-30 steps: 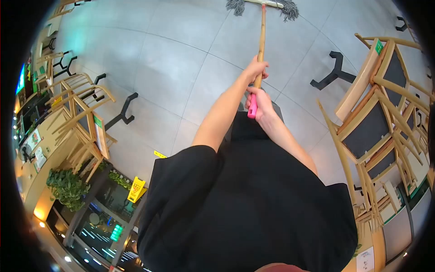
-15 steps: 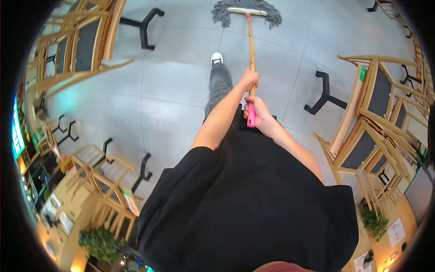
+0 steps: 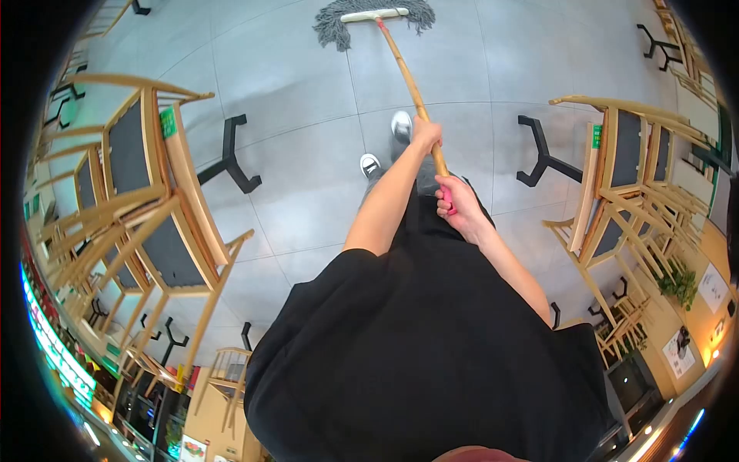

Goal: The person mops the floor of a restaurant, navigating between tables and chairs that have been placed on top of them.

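A mop with a grey string head lies spread on the grey tiled floor at the top. Its wooden handle slants down to the right toward my body. My left hand is wrapped round the wooden shaft. Below it and slightly to the right, my right hand grips the pink end of the same handle, covering much of it. Both my shoes, dark with white toes, show on the floor left of the handle.
Wooden chairs rest upside down on a table at the left, and more chairs are stacked likewise at the right. Black table feet reach onto the floor on both sides. A green plant stands at the lower right.
The mop head has shifted left in view, and the handle now slants more. My right hand is a little further right and lower. A second shoe has come into view; the furniture has shifted.
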A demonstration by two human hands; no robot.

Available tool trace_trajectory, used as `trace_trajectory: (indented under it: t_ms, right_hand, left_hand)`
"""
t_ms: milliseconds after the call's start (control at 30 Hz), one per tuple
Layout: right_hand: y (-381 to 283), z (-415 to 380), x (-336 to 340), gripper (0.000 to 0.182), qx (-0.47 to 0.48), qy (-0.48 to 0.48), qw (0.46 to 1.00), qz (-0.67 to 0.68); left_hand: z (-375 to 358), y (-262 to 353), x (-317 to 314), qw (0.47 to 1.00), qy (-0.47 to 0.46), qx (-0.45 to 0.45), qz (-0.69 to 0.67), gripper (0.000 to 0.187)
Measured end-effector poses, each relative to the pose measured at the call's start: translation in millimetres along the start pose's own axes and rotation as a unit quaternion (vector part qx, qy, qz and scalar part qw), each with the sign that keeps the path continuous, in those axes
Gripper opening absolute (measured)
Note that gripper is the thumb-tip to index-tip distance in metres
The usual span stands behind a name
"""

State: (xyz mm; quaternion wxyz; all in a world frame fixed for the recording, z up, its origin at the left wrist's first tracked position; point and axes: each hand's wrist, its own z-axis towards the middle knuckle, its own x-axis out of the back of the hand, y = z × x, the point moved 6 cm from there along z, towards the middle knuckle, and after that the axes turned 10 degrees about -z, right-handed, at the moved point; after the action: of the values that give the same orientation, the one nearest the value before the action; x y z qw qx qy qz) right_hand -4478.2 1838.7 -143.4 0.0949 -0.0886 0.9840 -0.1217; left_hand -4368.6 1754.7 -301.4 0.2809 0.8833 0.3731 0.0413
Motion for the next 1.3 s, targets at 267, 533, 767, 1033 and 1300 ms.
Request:
trace_trajectory:
  t_ms: [267,533,767,1033,1300]
  right_hand:
    - [-154.4,74.4,-74.6,0.028,-0.008,0.022,0.997,0.071]
    - [-415.6,139.3,-225.5,0.039,0.089,-0.068,0.987,0.114]
    - [-555.0,137.3,-286.9,0.031,0.075,-0.06,0.99,0.1]
    - [-686.8,180.5,-321.9,0.032,0.072,-0.025,0.994,0.073]
    - [-904.6,268.2,-385.0,0.026,0.097,0.038,0.991,0.081]
  left_hand:
    - [103.2,157.1,-16.6,0.998,-0.033,-0.032,-0.032,0.038]
    - [243.7,435.2,-41.6,0.995,-0.08,-0.029,0.042,0.009]
    - [301.5,563.6,-69.9,0.992,-0.114,0.055,0.015,0.009]
    - [373.5,674.7,-111.4,0.996,-0.083,0.022,0.009,0.003]
    - [525.7,868.3,-178.1,0.994,-0.103,-0.033,0.02,0.009]
